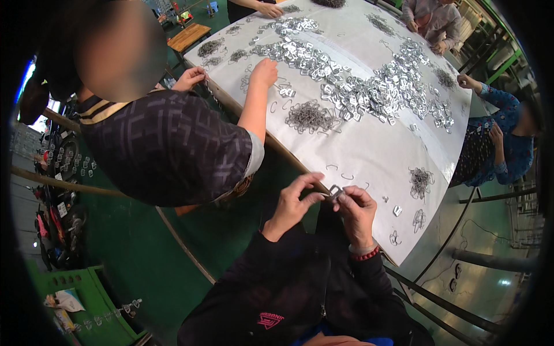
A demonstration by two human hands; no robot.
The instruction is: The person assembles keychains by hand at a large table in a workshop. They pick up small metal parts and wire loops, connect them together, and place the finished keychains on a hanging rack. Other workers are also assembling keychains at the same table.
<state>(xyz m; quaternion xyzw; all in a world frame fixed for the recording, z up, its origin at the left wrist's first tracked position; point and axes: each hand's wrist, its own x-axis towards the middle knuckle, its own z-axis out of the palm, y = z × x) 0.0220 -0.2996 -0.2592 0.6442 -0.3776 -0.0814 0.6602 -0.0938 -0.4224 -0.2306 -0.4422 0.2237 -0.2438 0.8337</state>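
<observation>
Both sets of my fingers meet on one small metal buckle (335, 191), a squarish silver piece held just over the near edge of the table (369, 155). My left hand (293, 202) pinches it from the left with thumb and fingertips (314, 176) curled around it; my right hand (356, 209) grips it from the right, fingers closed on it. I cannot tell whether a wire piece is also between them. A red bead bracelet (366, 254) sits on my right wrist, and my black sleeves run down to the lower edge.

Just beyond my hands, a few loose bent wire hooks (339, 172) lie on the white tabletop, with small tangles of wire (420, 181) to the right. Farther up sits a bigger heap of wire hooks (310, 117), and a broad scatter of shiny buckles (369, 86) crosses the middle of the table.

To my left a person in a dark patterned shirt (167, 150) leans over the table, one hand (265, 72) resting among the parts. Another person in a blue floral top (508, 144) stands at the right side.
</observation>
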